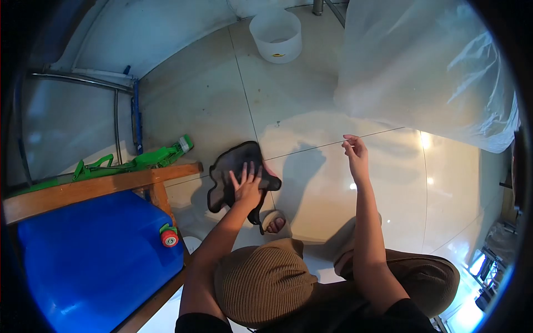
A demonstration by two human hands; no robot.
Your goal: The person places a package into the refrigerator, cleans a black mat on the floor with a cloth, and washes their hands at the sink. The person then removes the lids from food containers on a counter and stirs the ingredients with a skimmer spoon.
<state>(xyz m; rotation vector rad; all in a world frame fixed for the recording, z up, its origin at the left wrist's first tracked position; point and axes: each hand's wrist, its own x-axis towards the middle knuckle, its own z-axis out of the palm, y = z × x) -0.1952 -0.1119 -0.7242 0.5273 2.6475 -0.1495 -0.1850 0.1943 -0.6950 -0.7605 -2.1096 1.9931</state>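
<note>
My left hand (248,187) lies with spread fingers on a piece of thin, dark see-through fabric (225,166) with a thick black edge. The fabric has an uneven, wavy outline and is on the tiled floor; its exact kind I cannot make out. A pinkish patch shows at its right side, close to my fingers. My foot (276,223) in a light slipper is just below the fabric. Raised over the floor to the right, my right hand (355,149) has loosely bent fingers, with a small gap between thumb and fingertips and nothing visible between them.
A white plastic tub (276,41) stands by the far wall. Translucent plastic sheeting (422,72) hangs at upper right. To the left are a blue jerrycan (100,255) with a red cap, a wooden frame (100,188), and a long green object (150,158).
</note>
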